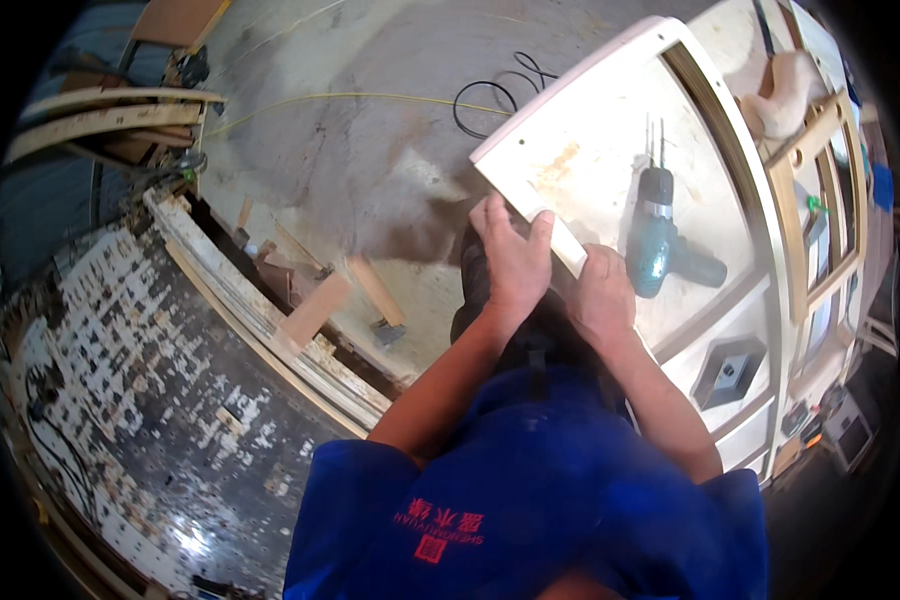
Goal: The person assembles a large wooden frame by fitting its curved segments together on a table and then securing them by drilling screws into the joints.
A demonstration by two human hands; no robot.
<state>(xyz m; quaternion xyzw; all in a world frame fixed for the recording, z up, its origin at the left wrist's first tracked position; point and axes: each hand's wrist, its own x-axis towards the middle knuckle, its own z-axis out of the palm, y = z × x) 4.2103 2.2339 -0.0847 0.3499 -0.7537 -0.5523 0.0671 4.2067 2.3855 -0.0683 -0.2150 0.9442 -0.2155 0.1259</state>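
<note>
A pale wooden frame [530, 196] with a long curved side reaches from in front of me toward the far right. My left hand [515, 258] grips its near end rail, thumb on top and fingers round the outer edge. Just to the right, my right hand [603, 295] is closed over the same rail's near corner; some of its fingertips are hidden. A teal cordless drill [653, 245] lies on the light surface inside the frame, its thin bit pointing away from me. Neither hand touches it.
At left stands a worn black-and-white bench [260, 440] with wood offcuts [310, 312] along its edge. Black cable [485, 108] and a yellow line [370, 96] cross the floor. Another wooden frame [828, 215] stands at right, near a dark octagonal plate [730, 373]. Curved boards [110, 125] sit far left.
</note>
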